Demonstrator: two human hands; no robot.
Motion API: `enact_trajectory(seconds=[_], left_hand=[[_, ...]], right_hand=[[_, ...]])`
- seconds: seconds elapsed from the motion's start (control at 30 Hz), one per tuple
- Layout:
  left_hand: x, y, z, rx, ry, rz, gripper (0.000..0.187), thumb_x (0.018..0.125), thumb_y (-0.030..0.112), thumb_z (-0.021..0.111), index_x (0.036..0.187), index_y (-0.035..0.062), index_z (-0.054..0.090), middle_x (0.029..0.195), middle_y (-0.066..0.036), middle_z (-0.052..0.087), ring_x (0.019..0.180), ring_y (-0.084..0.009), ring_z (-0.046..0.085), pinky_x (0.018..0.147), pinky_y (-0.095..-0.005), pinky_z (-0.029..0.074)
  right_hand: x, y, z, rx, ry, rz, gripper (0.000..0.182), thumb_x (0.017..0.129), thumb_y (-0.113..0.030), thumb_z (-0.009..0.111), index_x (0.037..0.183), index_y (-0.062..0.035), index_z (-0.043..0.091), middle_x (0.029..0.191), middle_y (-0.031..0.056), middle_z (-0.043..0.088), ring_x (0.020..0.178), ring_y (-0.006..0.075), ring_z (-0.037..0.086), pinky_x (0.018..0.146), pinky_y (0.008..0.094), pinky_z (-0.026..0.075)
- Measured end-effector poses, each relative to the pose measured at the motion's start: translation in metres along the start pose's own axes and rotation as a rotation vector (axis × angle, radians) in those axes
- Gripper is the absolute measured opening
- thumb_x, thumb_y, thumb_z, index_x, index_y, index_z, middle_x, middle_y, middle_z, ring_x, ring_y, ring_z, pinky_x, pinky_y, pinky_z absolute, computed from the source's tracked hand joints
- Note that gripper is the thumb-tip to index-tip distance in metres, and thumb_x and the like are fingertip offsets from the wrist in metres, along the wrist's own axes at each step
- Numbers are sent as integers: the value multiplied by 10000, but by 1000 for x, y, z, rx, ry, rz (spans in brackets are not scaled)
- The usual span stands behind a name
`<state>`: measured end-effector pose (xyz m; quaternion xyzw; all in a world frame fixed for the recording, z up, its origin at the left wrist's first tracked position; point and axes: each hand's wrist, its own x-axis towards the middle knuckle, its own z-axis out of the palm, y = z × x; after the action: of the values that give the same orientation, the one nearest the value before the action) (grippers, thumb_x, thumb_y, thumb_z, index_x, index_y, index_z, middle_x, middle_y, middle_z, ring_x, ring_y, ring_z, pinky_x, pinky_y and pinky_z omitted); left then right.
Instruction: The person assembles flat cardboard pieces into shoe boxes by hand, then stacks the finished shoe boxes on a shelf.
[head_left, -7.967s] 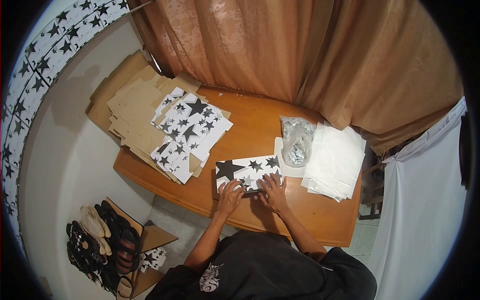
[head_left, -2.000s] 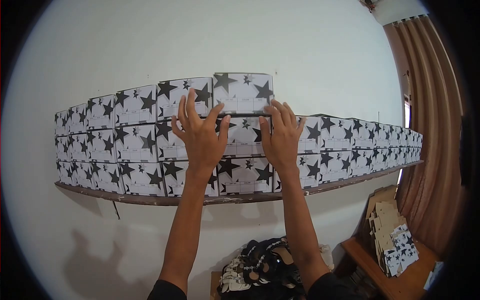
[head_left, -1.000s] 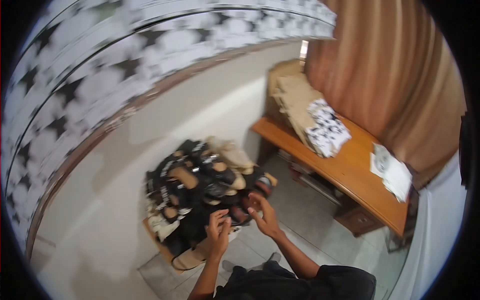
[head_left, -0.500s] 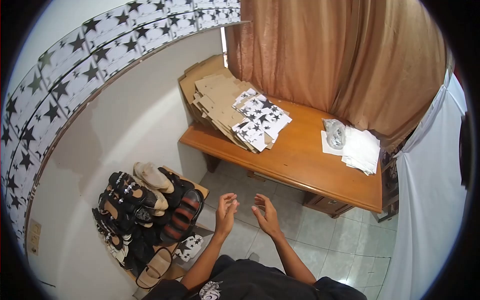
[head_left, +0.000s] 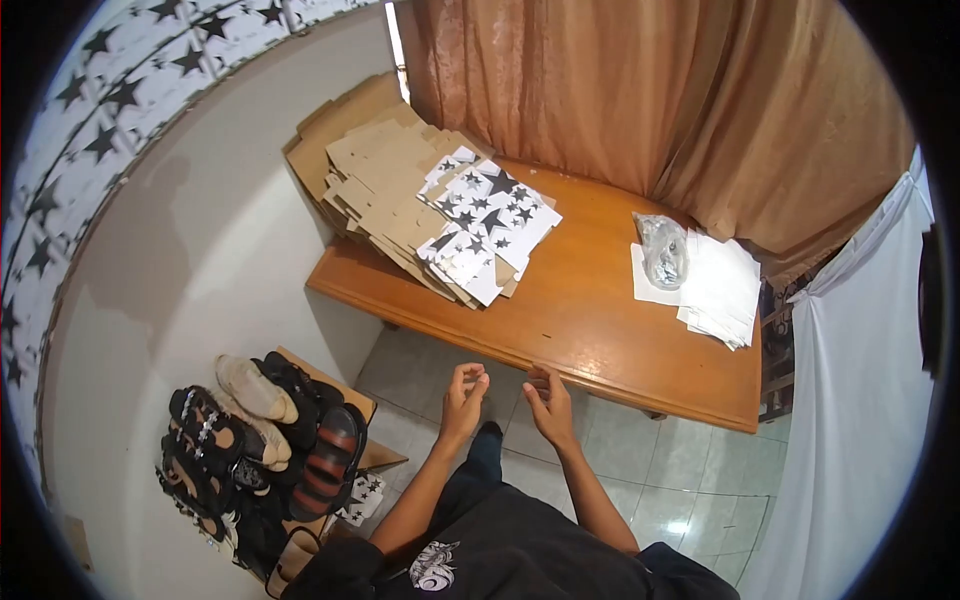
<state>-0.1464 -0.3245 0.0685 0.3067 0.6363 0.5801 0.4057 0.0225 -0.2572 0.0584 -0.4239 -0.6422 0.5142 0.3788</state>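
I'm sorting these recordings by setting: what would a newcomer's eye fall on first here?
Probably the white star-printed cardboard, lying on a stack of brown cardboard at the left end of the wooden table. Next might come the heaped footwear at lower left, then the left hand and right hand, empty and apart at the middle of the view.

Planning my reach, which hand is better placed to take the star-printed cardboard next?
Left, probably: your left hand is empty and lines up closer with the star-printed cardboard than your right hand.
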Motion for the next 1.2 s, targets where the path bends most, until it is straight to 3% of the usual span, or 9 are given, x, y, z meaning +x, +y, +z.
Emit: enact_trajectory(seconds=[0.3, 0.37, 0.53, 0.63, 0.77, 0.87, 0.93, 1.07, 1.2], left_hand=[[171, -24, 3, -88, 50, -160, 290, 969, 251, 632, 1147, 27, 586, 1052, -101, 671, 902, -178, 640, 783, -312, 498], [211, -41, 2, 45, 84, -7, 272, 959, 241, 641, 1124, 30, 594, 1027, -103, 676, 904, -175, 639, 778, -308, 499], [288, -66, 3, 57, 93, -110, 288, 942, 229, 660, 1116, 9, 590, 1019, -117, 678, 917, -185, 640, 782, -315, 506], [325, -80, 11, 76, 65, -48, 298, 934, 229, 673, 1114, 7, 590, 1028, -130, 675, 928, -192, 644, 784, -326, 510], [354, -85, 20, 133, 52, -131, 308, 924, 229, 684, 1112, 3, 590, 1035, -135, 670, 939, -202, 644, 786, -328, 511], [368, -98, 25, 244, 35, -69, 318, 907, 219, 698, 1112, -1, 591, 1033, -136, 659, 910, -217, 639, 778, -330, 510], [369, -93, 27, 313, 21, -73, 326, 895, 215, 706, 1108, -3, 592, 1034, -132, 647, 861, -227, 628, 768, -336, 509], [371, -98, 31, 299, -14, -79, 322, 878, 203, 723, 1092, 8, 583, 1042, -135, 608, 857, -236, 609, 758, -344, 507], [372, -105, 35, 313, -27, -95, 327, 866, 185, 733, 1100, 19, 575, 1061, -139, 575, 880, -242, 600, 771, -346, 512]], right_hand=[[179, 56, 15, -165, -95, 12, 423, 942, -161, 638, 1313, -10, 500, 1136, 180, 632, 986, 246, 648, 819, 361, 549], [214, 69, 17, -180, -128, 34, 420, 946, -166, 640, 1314, -19, 499, 1133, 167, 632, 1000, 234, 641, 815, 355, 552], [285, 100, 35, -214, -157, 81, 419, 936, -171, 640, 1295, -8, 498, 1117, 194, 636, 913, 263, 665, 786, 358, 559], [315, 115, 44, -188, -142, 158, 426, 924, -163, 647, 1282, 14, 499, 1101, 211, 644, 898, 277, 672, 784, 373, 561], [347, 164, 51, -276, -102, 192, 464, 890, -158, 675, 1280, 26, 504, 1128, 247, 625, 897, 288, 671, 785, 381, 556], [362, 189, 50, -462, 42, 143, 451, 867, -135, 681, 1249, 42, 519, 1039, 227, 652, 836, 294, 674, 759, 383, 556], [366, 186, 50, -237, 135, 362, 456, 840, -114, 690, 1230, 58, 528, 930, 185, 668, 790, 289, 671, 715, 376, 551], [373, 197, 47, -276, 200, 425, 446, 825, -94, 700, 1211, 66, 544, 866, 140, 670, 754, 249, 666, 687, 343, 545], [381, 178, 47, -100, 191, 618, 430, 828, -88, 724, 1202, 53, 568, 869, 92, 640, 760, 186, 627, 674, 303, 522]])
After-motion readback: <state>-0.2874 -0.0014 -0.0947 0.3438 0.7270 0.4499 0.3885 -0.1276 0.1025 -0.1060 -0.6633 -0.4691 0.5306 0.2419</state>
